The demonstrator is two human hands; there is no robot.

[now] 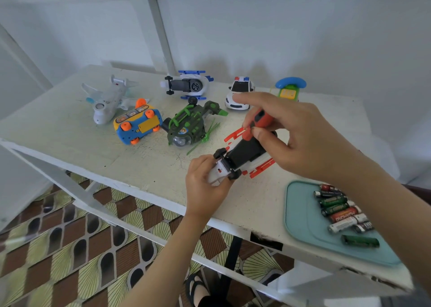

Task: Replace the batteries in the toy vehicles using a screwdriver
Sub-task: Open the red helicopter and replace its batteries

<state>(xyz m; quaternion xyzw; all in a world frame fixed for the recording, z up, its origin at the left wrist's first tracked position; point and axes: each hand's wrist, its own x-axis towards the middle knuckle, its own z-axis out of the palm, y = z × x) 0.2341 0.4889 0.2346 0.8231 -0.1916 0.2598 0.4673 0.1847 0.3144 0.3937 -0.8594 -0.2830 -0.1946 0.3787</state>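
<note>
- Toy [245, 154] belly-up on the table [70, 132], left hand [205, 188] gripping its near end.
- Right hand [303, 136] curled round the screwdriver [260, 119], tip at the underside.
- Batteries [340, 210] lie on the tray [300, 215].

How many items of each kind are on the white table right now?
Plastic toy vehicles: 6 (white plane, blue-orange bus, white-blue helicopter, green helicopter, white police car, red-white helicopter in left hand)
Blue-green toy phone: 1
Cylindrical batteries visible: 8
Red-handled screwdriver, in right hand: 1
Teal plastic tray: 1
Total: 17
</note>
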